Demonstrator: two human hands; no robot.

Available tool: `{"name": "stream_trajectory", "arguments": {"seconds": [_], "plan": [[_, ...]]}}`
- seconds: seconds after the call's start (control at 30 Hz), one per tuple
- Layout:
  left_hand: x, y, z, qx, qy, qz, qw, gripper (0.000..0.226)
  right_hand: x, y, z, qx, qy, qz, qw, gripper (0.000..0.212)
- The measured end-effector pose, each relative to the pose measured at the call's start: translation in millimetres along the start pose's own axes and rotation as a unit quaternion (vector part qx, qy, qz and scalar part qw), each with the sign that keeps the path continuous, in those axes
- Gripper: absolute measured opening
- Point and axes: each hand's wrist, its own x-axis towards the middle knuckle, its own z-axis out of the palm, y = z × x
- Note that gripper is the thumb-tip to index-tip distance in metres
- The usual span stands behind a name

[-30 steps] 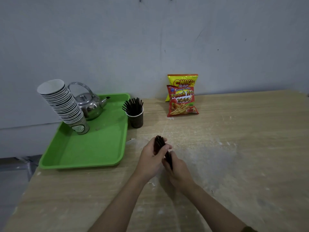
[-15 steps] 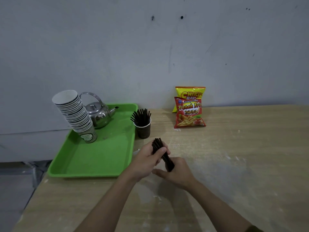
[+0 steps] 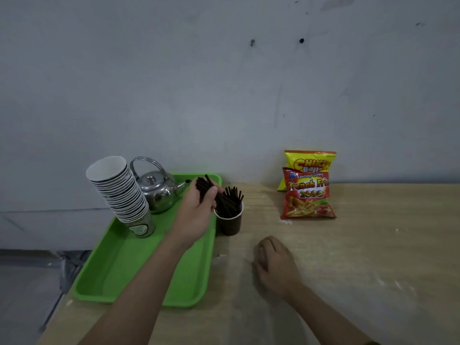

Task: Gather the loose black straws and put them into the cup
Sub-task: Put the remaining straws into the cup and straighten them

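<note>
In the head view, the left hand (image 3: pixel 199 210) is closed around a bundle of black straws (image 3: pixel 202 186), thumb pressed across them, and holds the bundle tilted at the rim of the dark cup (image 3: pixel 230 220), which stands on the wooden table (image 3: pixel 373 245) just beside the right edge of the green tray (image 3: pixel 119 265). The cup already has black straws (image 3: pixel 232 200) standing in it, fanned out above the rim; the lower ends of the held bundle seem to be at or just inside the mouth, though the hand hides the exact spot. The right hand (image 3: pixel 273 265) rests on the table, fingers curled loosely under and holding nothing, near the cup but apart from it. By the look of it, the step in hand is the insertion itself. The next move calls for tipping the bundle more upright so its lower ends clear the rim, then easing the grip so the straws slide down among the others without knocking the light cup over. No loose straws show on the table.
</note>
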Motion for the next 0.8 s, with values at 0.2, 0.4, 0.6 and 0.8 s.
{"name": "stream_trajectory", "arguments": {"seconds": [0.2, 0.4, 0.6, 0.8], "plan": [[24.7, -11.2, -6.3, 0.041, -0.001, -0.002, 0.999, 0.023, 12.8, 7.9, 15.1, -0.090, 0.034, -0.013, 0.995, 0.043], [34.7, -27.1, -0.3, 0.069, -0.057, -0.018, 0.996, 0.010, 16.8, 11.4, 22.2, -0.098, 0.065, -0.009, 0.993, 0.042], [39.1, -31.3, 7.9, 0.072, -0.101, -0.053, 0.991, 0.026, 16.9, 13.6, 23.8, -0.095, 0.063, -0.012, 0.993, 0.041], [41.1, -27.8, 4.9, 0.107, -0.106, -0.052, 0.987, 0.042, 16.6, 14.8, 25.7, -0.100, 0.074, -0.013, 0.992, 0.041]]}}
